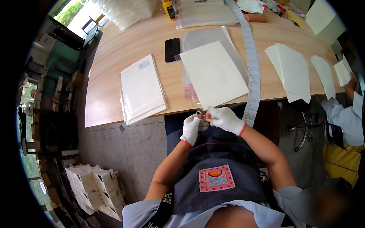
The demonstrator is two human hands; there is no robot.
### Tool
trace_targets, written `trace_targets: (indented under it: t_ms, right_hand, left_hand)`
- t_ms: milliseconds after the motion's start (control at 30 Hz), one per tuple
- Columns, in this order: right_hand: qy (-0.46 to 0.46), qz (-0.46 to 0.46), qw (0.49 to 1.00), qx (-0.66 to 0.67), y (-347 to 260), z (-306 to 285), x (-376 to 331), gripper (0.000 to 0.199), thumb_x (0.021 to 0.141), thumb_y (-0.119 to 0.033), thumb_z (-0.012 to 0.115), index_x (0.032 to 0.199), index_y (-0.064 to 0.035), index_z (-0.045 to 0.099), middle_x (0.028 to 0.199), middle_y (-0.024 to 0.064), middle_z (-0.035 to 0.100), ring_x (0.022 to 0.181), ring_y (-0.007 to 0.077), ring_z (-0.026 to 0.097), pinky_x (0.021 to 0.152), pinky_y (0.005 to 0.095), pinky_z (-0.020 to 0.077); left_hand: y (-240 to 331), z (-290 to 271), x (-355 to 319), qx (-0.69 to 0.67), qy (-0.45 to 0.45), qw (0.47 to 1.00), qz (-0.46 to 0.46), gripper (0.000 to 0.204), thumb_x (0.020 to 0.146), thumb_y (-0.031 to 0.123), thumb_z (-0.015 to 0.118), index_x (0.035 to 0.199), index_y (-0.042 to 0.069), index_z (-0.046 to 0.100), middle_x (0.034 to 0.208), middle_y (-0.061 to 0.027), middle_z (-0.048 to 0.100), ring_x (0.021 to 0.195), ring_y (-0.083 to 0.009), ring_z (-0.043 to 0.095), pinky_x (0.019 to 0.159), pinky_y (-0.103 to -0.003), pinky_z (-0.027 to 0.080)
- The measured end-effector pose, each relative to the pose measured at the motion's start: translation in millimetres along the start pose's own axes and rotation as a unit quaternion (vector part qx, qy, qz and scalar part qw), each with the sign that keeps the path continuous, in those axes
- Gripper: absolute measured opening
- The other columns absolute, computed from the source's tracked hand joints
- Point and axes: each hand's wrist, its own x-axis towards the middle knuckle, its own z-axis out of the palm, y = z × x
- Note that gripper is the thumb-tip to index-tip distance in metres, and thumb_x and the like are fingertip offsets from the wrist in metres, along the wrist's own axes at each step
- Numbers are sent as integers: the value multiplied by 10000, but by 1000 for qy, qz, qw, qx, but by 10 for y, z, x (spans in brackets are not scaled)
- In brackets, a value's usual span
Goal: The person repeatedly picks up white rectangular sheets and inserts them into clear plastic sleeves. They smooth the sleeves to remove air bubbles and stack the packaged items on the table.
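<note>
Both hands wear white knit gloves with red cuffs and bare fingertips, and they meet just off the table's near edge. My left hand [191,128] is closed in a pinch, and my right hand [227,120] is pinched against it. Between the fingertips shows a small dark object [202,112], too small to name. Just beyond the hands lies a white sheet or thin stack [214,76], slanted over clear plastic bags [232,47]. To its left rests a clear-bagged stack of white sheets [141,91] with a small label. A strip of printed labels [252,60] hangs over the edge beside my right hand.
A black phone [172,49] and a yellow bottle [169,10] lie farther back. More plastic bags [205,15] are at the far side. Fanned white sheets [292,72] sit at right, near another person's sleeve [344,119]. An office chair [304,133] stands on the floor.
</note>
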Motion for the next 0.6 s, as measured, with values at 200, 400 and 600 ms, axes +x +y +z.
trace_targets:
  t_ms: [200, 400, 600]
  right_hand:
    - [586, 174, 543, 576, 1257, -1034, -1402, 129, 911, -167, 490, 878, -50, 533, 728, 43, 551, 581, 95, 513, 488, 239, 411]
    - [159, 411, 878, -189, 1580, -891, -2591, 244, 825, -290, 517, 819, -51, 566, 801, 142, 607, 745, 293, 585, 637, 414, 464]
    - [229, 142, 930, -251, 130, -801, -1141, 297, 677, -295, 704, 861, -103, 572, 796, 101, 615, 771, 305, 593, 661, 417, 452]
  left_hand:
    - [108, -161, -187, 75, -11, 997, 25, 248, 900, 251, 513, 889, 16, 592, 875, -102, 659, 661, -133, 620, 594, -241, 499]
    - [25, -361, -183, 273, 65, 939, 201, 135, 859, 150, 568, 914, 29, 589, 850, -80, 650, 652, -130, 615, 582, -260, 489]
    - [15, -334, 17, 578, 116, 578, 565, 176, 639, 54, 716, 710, 96, 561, 1021, -51, 618, 641, -221, 593, 508, -321, 463]
